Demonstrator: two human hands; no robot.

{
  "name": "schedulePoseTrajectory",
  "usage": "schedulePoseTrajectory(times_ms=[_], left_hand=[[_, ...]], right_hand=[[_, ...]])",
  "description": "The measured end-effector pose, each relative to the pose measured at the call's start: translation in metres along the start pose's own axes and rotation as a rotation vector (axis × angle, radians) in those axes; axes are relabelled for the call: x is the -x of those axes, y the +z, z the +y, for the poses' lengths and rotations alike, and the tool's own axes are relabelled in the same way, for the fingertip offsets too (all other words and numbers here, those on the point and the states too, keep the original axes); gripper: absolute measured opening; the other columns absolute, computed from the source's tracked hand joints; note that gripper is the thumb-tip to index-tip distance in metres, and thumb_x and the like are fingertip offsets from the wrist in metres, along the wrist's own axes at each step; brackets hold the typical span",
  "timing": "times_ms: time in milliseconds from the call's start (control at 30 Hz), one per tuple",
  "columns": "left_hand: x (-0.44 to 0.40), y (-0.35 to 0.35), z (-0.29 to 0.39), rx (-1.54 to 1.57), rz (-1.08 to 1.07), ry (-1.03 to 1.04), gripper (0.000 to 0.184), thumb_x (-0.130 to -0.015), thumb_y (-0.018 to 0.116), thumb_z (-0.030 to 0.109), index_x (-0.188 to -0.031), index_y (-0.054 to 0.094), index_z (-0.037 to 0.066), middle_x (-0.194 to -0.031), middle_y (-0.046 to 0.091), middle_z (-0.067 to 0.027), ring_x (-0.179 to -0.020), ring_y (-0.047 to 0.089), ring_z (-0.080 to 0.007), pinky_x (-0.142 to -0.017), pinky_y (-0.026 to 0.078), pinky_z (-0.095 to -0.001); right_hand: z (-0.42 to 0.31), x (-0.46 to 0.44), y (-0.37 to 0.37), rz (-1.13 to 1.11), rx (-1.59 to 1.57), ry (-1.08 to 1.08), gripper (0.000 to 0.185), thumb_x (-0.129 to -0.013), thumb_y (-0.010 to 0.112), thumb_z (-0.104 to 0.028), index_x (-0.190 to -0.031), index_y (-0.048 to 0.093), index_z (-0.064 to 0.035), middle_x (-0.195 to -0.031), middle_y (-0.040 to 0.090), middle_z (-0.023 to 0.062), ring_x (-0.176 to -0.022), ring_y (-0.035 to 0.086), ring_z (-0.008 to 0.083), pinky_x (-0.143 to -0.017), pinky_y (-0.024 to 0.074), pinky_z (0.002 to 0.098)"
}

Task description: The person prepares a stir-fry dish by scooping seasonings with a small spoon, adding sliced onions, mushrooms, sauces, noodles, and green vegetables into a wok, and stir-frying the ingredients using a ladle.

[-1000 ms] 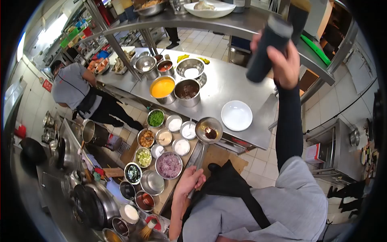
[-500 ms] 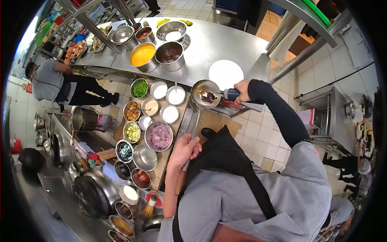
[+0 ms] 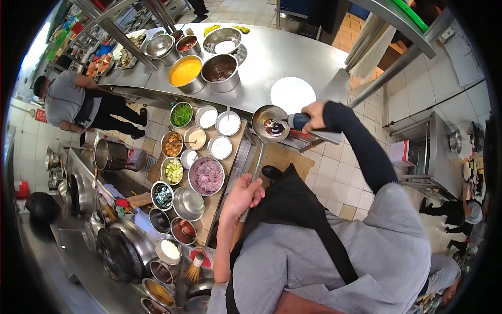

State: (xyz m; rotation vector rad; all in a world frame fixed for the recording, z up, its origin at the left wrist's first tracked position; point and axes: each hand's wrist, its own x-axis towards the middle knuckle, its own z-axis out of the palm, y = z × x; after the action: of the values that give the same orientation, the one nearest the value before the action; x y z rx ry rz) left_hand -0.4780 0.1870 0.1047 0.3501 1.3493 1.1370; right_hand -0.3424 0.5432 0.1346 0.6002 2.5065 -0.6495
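My left hand is closed around the long handle of a metal ladle, whose wooden end runs back along my forearm. The ladle's bowl sits out in front, near the steel counter's edge, with a small pool of dark liquid and pale shiny spots in it. In my right hand is a dark squeeze bottle, held sideways with its tip over the ladle's bowl. Just beyond the bowl, a white round plate lies on the counter.
Left of the ladle, several metal bowls hold ingredients, among them chopped purple onion and cut greens. Pots of orange sauce and brown sauce stand on the steel counter. A co-worker stands at far left.
The ladle's bowl has shifted slightly right and down, and the dark liquid in it looks different. The squeeze bottle has moved slightly left. At far left the co-worker has changed arm position.
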Motion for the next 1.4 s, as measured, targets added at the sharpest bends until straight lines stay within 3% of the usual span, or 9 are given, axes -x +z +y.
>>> schedulePoseTrajectory(times_ms=[300,500,567,800,933,1033,1100,1267,1400], left_hand=[[0.020,0.003,0.043,0.020,0.019,0.104,0.022,-0.105,0.054,0.021,-0.100,0.053,0.000,-0.074,0.064,-0.0108,-0.043,0.047,-0.0078,-0.038,0.032,-0.0230],[0.020,0.001,0.058,0.103,0.040,0.151,0.020,-0.105,0.054,0.018,-0.108,0.058,-0.001,-0.077,0.066,-0.0121,-0.042,0.043,-0.0075,-0.038,0.030,-0.0223],[0.023,0.001,0.057,0.113,0.073,0.163,0.021,-0.104,0.053,0.016,-0.112,0.059,-0.002,-0.077,0.066,-0.0124,-0.042,0.041,-0.0076,-0.038,0.030,-0.0221],[0.041,-0.002,0.035,0.254,0.226,0.215,0.020,-0.104,0.052,0.017,-0.109,0.058,-0.002,-0.076,0.065,-0.0105,-0.043,0.043,-0.0067,-0.038,0.031,-0.0216],[0.058,-0.003,0.005,0.497,0.317,0.269,0.024,-0.105,0.052,0.018,-0.115,0.057,-0.003,-0.079,0.065,-0.0125,-0.042,0.043,-0.0066,-0.038,0.030,-0.0208],[0.077,0.005,-0.019,0.672,0.480,0.322,0.026,-0.105,0.052,0.020,-0.118,0.056,-0.002,-0.081,0.065,-0.0135,-0.041,0.041,-0.0064,-0.037,0.029,-0.0201],[0.090,0.010,-0.025,0.669,0.612,0.389,0.028,-0.105,0.051,0.022,-0.120,0.055,-0.002,-0.081,0.065,-0.0122,-0.041,0.041,-0.0048,-0.036,0.030,-0.0200],[0.113,0.022,-0.055,0.944,1.020,0.640,0.026,-0.105,0.054,0.026,-0.096,0.060,0.002,-0.062,0.056,-0.0010,-0.041,0.038,-0.0036,-0.038,0.027,-0.0205],[0.128,0.004,-0.104,1.086,1.492,0.814,0.018,-0.101,0.061,0.022,-0.097,0.061,0.004,-0.075,0.066,-0.0041,-0.050,0.050,-0.0066,-0.044,0.035,-0.0201]], right_hand=[[-0.042,0.034,0.003,0.357,-1.230,-0.540,0.067,-0.080,0.085,-0.012,-0.137,0.054,0.0002,-0.128,0.061,0.0063,-0.121,0.056,0.0141,-0.107,0.0423,0.0301],[-0.106,0.094,-0.201,1.107,-0.846,-0.912,0.055,-0.082,0.083,-0.021,-0.127,0.059,0.0006,-0.112,0.069,0.0096,-0.103,0.065,0.0176,-0.094,0.0522,0.0324],[-0.116,0.105,-0.264,1.444,-0.622,-0.785,0.068,-0.073,0.087,-0.042,-0.120,0.064,0.0016,-0.107,0.072,0.0152,-0.098,0.070,0.0245,-0.091,0.0539,0.0362],[-0.063,0.007,-0.357,2.058,-0.273,-0.370,0.063,-0.080,0.080,-0.029,-0.128,0.060,0.0060,-0.119,0.068,0.0244,-0.108,0.066,0.0328,-0.099,0.0488,0.0372],[-0.029,-0.024,-0.380,2.132,0.026,0.181,0.086,-0.065,0.087,-0.061,-0.114,0.065,0.0058,-0.109,0.070,0.0271,-0.102,0.068,0.0432,-0.090,0.0541,0.0461],[-0.085,0.002,-0.323,2.310,0.087,-0.164,0.078,-0.071,0.091,-0.041,-0.121,0.060,0.0106,-0.120,0.065,0.0279,-0.111,0.065,0.0354,-0.098,0.0511,0.0423],[-0.157,-0.022,-0.257,1.911,-0.689,-1.008,0.045,-0.094,0.069,-0.002,-0.134,0.051,0.0075,-0.126,0.063,0.0214,-0.121,0.059,0.0266,-0.105,0.0490,0.0406],[-0.249,-0.102,-0.041,0.143,-0.887,-0.937,0.026,-0.097,0.065,-0.006,-0.123,0.063,-0.0018,-0.105,0.067,0.0061,-0.091,0.063,0.0140,-0.083,0.0511,0.0293],[-0.318,-0.086,0.144,-0.687,-0.343,-1.086,0.029,-0.100,0.063,-0.021,-0.118,0.063,0.0008,-0.098,0.068,0.0063,-0.086,0.064,0.0129,-0.078,0.0510,0.0267]])
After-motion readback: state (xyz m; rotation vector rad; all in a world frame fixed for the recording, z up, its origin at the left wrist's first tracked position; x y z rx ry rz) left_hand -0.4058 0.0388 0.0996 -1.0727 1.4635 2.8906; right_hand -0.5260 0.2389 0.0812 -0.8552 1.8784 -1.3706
